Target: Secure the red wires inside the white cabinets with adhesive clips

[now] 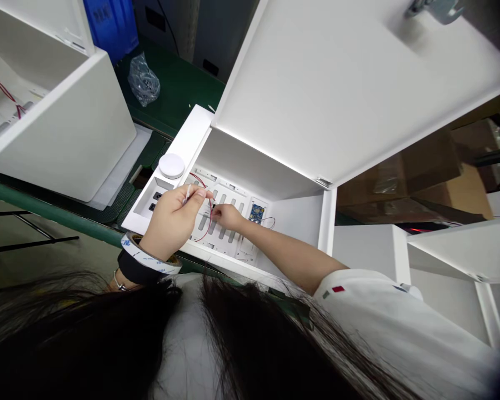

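A white cabinet [200,128] stands before me with its door [341,83] raised. Inside, a thin red wire [210,219] loops across the slotted floor panel. My left hand [173,216] is closed at the left end of the cabinet, fingertips pinching the wire; a slim white piece shows between thumb and finger. From the right, my right hand [228,215] reaches in, its fingers closed close to a small dark end of the wire, largely hidden. A blue circuit board [256,213] sits right of that hand. A tape roll [150,258] hangs around my left wrist.
Another open white cabinet [66,128] stands to the left, with red wires inside. A clear plastic bag [143,80] lies on the green bench [179,89] behind, beside a blue bin [111,28]. More white cabinets [441,278] and cardboard boxes [420,166] are at the right.
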A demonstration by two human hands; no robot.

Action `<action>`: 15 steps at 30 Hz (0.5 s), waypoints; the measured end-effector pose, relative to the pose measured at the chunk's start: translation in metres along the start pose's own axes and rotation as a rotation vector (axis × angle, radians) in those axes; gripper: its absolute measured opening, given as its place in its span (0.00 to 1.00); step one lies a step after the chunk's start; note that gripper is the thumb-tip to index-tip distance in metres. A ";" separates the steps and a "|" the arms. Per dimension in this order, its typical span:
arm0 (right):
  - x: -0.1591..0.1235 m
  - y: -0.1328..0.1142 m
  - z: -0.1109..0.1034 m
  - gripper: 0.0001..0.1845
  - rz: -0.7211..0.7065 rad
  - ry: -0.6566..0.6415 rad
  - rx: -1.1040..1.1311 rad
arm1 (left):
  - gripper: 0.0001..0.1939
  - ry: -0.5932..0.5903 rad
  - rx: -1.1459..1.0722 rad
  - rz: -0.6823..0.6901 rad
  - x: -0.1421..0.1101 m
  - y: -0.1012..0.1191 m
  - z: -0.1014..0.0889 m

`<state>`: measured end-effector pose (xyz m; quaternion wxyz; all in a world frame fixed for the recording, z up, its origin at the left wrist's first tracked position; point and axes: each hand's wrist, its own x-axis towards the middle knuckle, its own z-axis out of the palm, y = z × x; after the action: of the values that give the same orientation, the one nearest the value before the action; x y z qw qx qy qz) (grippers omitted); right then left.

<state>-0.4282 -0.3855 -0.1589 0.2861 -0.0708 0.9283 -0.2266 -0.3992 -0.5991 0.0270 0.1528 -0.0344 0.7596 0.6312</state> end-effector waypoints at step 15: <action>-0.012 0.070 -0.036 0.14 0.240 -0.034 -0.156 | 0.18 -0.028 0.018 -0.004 -0.001 0.001 -0.001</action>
<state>-0.4386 -0.3064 -0.1588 0.3205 0.0147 0.9399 -0.1168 -0.3983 -0.5998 0.0280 0.1652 -0.0257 0.7629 0.6245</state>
